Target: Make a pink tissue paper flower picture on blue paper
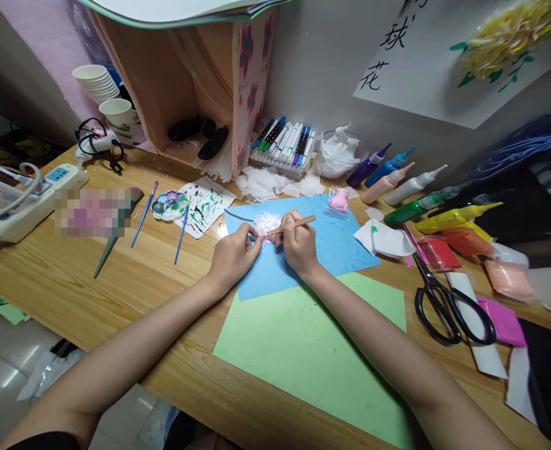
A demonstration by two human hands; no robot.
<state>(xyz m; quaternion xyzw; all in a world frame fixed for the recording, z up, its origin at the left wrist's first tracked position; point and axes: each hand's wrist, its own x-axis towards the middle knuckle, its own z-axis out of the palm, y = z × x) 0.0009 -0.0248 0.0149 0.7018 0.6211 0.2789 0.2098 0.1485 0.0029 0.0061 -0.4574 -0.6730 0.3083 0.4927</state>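
Note:
A white ruffled flower (266,224) lies on a blue sheet (345,250), with a bit of pink at its near edge. A thin dark stem-like strip (238,215) runs out to its left. My left hand (235,256) has thumb and forefinger closed at the flower's near left edge; exactly what lies between the fingertips is partly hidden. In my right hand (298,244) is a wooden craft stick (306,221), its lower end against the near side of the flower.
Beneath the blue sheet is a green sheet (303,337). Paintbrushes (144,214) and a power strip (35,203) lie left. Behind are markers (284,144) and a bag of pink clay (338,201). Paint bottles (420,209) and black-handled scissors (437,294) are right.

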